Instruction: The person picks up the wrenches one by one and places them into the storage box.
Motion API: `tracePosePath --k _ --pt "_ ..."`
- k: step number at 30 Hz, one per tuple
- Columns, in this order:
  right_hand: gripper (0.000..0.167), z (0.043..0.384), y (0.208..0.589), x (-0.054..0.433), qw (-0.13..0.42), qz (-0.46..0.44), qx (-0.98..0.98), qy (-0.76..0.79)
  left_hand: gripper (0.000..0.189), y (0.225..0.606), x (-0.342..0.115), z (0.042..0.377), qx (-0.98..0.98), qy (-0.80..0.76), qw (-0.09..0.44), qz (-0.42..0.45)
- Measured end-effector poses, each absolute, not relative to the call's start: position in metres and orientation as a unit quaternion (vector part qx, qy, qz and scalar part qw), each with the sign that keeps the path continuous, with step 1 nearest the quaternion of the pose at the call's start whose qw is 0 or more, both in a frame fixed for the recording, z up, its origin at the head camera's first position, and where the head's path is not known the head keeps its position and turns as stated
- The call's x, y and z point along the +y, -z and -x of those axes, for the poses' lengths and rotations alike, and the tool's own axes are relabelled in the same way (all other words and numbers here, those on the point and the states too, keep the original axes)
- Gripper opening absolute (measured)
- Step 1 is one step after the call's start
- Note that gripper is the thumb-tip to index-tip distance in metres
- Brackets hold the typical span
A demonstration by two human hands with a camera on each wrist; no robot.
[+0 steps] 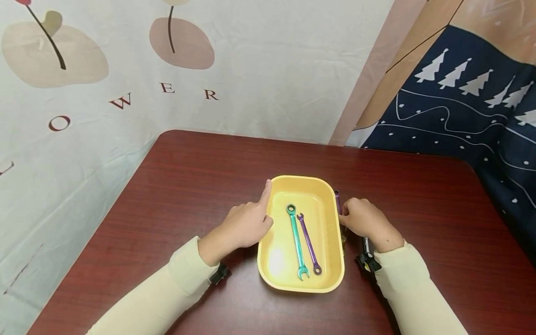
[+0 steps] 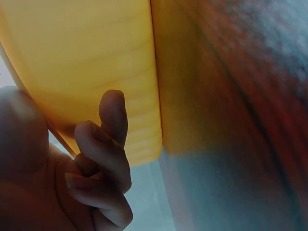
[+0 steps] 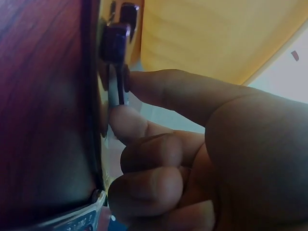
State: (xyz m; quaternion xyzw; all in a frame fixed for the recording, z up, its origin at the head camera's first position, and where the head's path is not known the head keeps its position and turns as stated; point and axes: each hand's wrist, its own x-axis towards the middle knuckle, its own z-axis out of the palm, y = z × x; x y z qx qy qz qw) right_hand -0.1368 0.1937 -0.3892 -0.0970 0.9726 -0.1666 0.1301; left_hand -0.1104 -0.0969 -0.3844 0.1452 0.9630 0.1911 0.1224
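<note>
1. Counted 2 wrenches already inside the yellow tray (image 1: 327, 221): a green wrench (image 1: 297, 239) near the tray's middle, and an inner purple wrench (image 1: 309, 243) just beside, on the tray's right half
2. Judged the work only part done, with at least 1 piece left outside the tray: the outer purple wrench (image 1: 337, 201), just beyond the tray's right wall
3. Made out a golden item (image 1: 344, 235) beside the same wall, too obscured to identify
4. Found the outer purple wrench's shaft between the bent thumb and index finger of the right hand (image 1: 366, 218), right of the tray; could not tell pinched from merely straddled
5. Saw the left hand (image 1: 247, 224) gripping the tray's left rim, thumb over the edge, index finger straight along the rim, lower fingers bent beside the outer wall
</note>
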Motion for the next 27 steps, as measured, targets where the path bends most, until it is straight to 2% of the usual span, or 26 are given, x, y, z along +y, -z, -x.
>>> tracePosePath --k 27 --pt "0.053 0.1396 0.3924 0.1961 0.149 0.106 0.966 0.185 0.087 0.3843 -0.097 0.1104 0.963 -0.19 0.12 -0.145"
